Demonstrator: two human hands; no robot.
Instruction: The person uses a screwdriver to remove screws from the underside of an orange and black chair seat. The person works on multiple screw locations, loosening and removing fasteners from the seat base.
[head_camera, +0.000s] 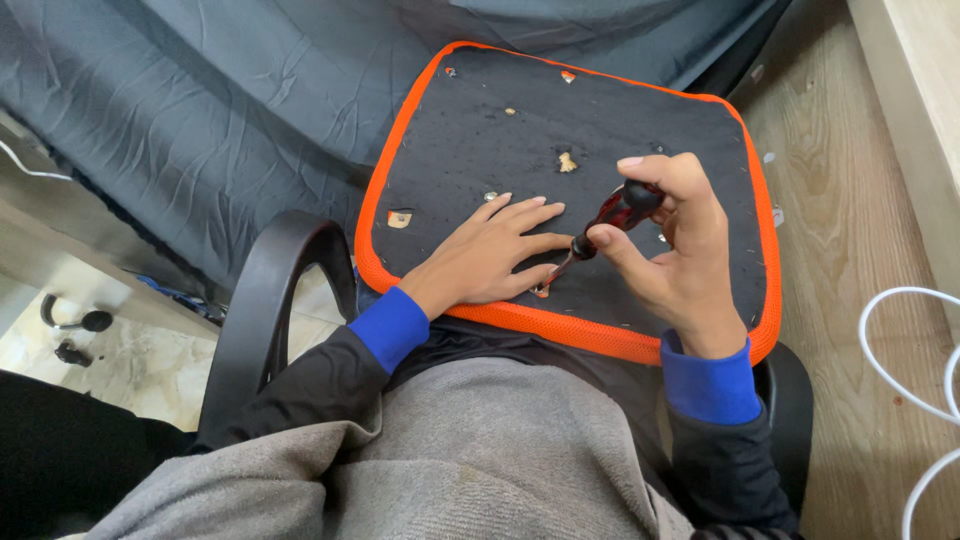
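Screwdriver tip down on the upturned seat cushion, near its front orange edge.
Right hand (680, 250) wraps the red-handled screwdriver (603, 228); left hand (490, 255) lies flat, fingers spread, on the seat cushion (520, 150), with bare black fabric open beyond.

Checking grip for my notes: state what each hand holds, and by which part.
The right hand grips a screwdriver by its dark red handle. The left hand holds nothing; it lies flat on the seat cushion.
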